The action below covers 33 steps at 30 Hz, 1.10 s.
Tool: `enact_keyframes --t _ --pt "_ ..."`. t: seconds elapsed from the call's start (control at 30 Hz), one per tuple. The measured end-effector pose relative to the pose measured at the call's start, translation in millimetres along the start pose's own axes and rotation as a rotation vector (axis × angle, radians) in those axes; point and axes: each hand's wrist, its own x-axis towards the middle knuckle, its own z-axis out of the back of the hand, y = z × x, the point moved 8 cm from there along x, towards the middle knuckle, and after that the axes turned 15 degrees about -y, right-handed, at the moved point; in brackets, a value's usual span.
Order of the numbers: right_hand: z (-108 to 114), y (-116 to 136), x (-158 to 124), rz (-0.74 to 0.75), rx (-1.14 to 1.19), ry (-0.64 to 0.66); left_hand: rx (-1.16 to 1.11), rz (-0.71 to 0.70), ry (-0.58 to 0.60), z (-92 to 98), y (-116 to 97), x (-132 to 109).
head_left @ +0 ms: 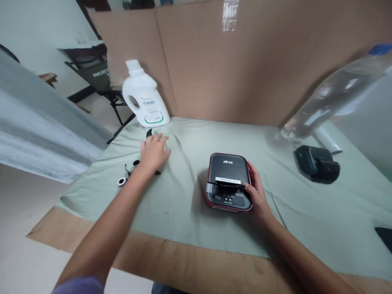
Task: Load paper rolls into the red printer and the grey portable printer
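A small black label printer [228, 179] with a red rim sits on the pale green cloth [183, 196] at the table's middle. My right hand [256, 192] grips its right side, thumb by the front slot. My left hand [154, 153] reaches out to the left and lies over a small black object on the cloth, fingers curled down on it; what it covers is mostly hidden. Two small black and white rolls [121, 181] lie just left of that hand.
A white detergent jug [143, 98] stands at the back left. A clear plastic bottle [333, 98] leans in at the right above a black device [317, 163] and a white roll [327, 141]. Cardboard walls [232, 61] close the back. A folding chair stands beyond the table's left.
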Motion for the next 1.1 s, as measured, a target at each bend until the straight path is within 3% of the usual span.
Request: enact_keyframes --t 0.1,0.2,0.27,0.37,0.47,0.57,0.67,0.87,1.0,1.1 --pt "0 0 1 0.011 0.004 -0.003 0.239 0.002 0.211 -15.4 43 34" --pt "0 1 1 0.008 0.039 0.01 0.274 -0.015 0.29 -12.1 53 43" --pt "0 1 1 0.005 0.045 0.022 0.253 -0.035 0.261 7.1 45 35" --pt "1 -2 2 0.004 0.029 0.025 0.126 -0.071 0.158 56.8 26 6" --pt "2 -4 3 0.003 0.042 0.021 -0.012 0.041 0.044 111.2 23 -33" --pt "2 -3 4 -0.002 0.065 0.015 -0.097 0.205 0.087 133.8 37 -73" --pt "1 0 4 0.007 0.073 0.014 -0.088 0.333 0.217 123.7 57 -104" --pt "1 2 3 0.016 0.061 0.011 0.295 0.278 0.255 87.2 78 -117" --pt "1 2 2 0.024 0.019 0.015 0.362 0.252 0.285 71.8 78 -119" --pt "0 4 2 0.042 0.007 0.019 0.377 0.238 0.212 78.6 68 -118"
